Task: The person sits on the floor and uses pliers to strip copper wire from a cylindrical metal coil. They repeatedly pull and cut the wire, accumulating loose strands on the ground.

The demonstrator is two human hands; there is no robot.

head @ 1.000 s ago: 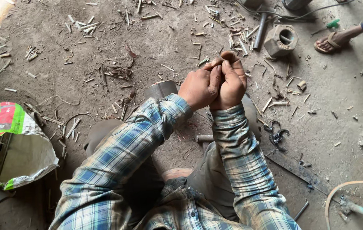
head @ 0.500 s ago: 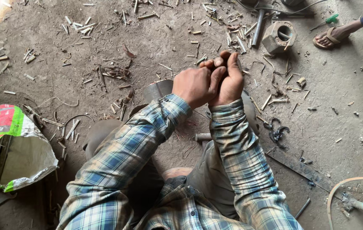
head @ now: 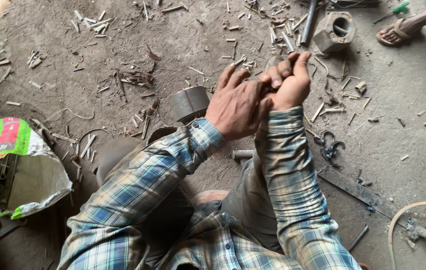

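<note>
Both hands are raised together in front of the person's chest, above a dirt floor point(head: 123, 45) littered with short cut sticks and metal scraps. The right hand point(head: 288, 82) is curled into a loose fist, and something small and dark seems to sit inside the curl near the fingertips, though the fingers hide it, so what it is cannot be told. The left hand point(head: 238, 105) presses against the right from the side, its fingers spread and partly released and its palm and thumb laid against the right hand's heel, as if bracing it; whether it grips anything of its own cannot be made out. Holding the pair close and high keeps the work near the eyes and clear of the clutter below. Just under the left wrist a short dark metal cylinder point(head: 189, 102) stands on the floor within easy reach, and a small metal rod point(head: 243, 154) lies beside the person's knee. Farther off, at the top, a heavy hexagonal metal block point(head: 337, 31) with a round bore rests next to a long pipe point(head: 309, 22). A white woven sack with a green and red print point(head: 8, 165) lies open at the left, with dark metal pieces inside. Another person's sandalled foot point(head: 398, 30) shows at the upper right, well apart from the hands.
</note>
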